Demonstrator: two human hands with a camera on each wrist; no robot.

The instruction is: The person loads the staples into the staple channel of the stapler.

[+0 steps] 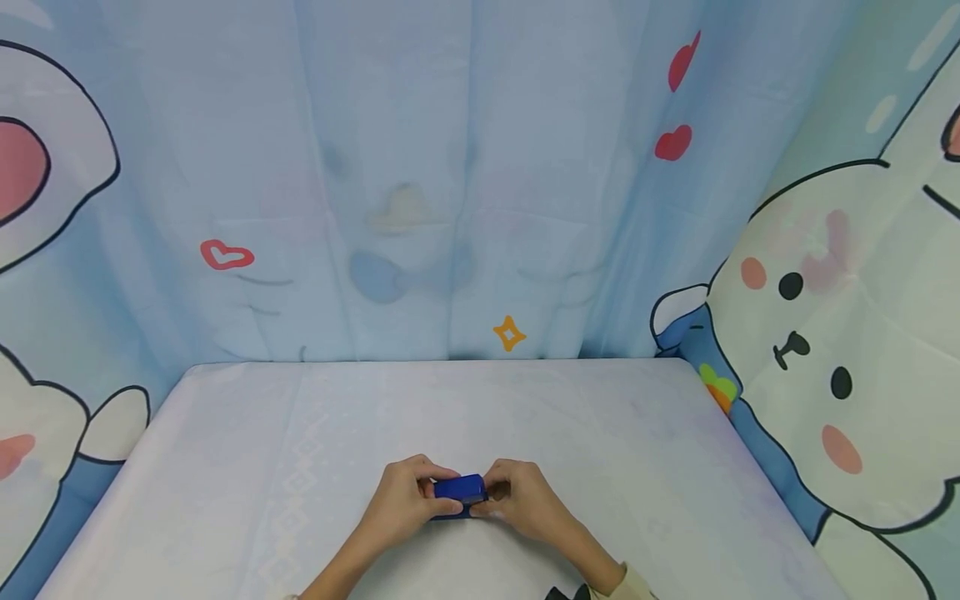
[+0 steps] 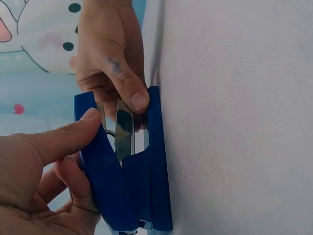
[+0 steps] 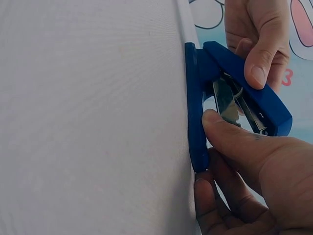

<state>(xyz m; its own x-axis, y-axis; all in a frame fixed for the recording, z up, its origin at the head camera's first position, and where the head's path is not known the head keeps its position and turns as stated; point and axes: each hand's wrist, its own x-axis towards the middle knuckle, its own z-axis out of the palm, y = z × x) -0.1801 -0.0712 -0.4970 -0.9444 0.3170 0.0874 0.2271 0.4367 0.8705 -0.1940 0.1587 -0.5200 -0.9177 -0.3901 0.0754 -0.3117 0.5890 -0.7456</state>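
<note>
A blue stapler (image 1: pixel 461 490) stands on the white tabletop, with its top cover (image 2: pixel 105 181) swung up from the metal staple magazine (image 2: pixel 125 129). My left hand (image 1: pixel 403 502) grips that raised cover, thumb on one side and fingers on the other. At the front end, my right hand (image 1: pixel 531 506) pinches the stapler's base (image 3: pixel 195 112); its thumb lies between base and magazine. In the right wrist view, a metal rod and spring parts show inside the gap under the cover. Whether staples lie in the magazine I cannot tell.
A white cloth covers the table (image 1: pixel 360 417). Behind it hangs a light blue curtain (image 1: pixel 450 167) with hearts and a star, and cartoon animals (image 1: pixel 810 333) are printed at both sides. A dark object (image 1: pixel 567 592) shows by the right sleeve (image 1: pixel 626 586).
</note>
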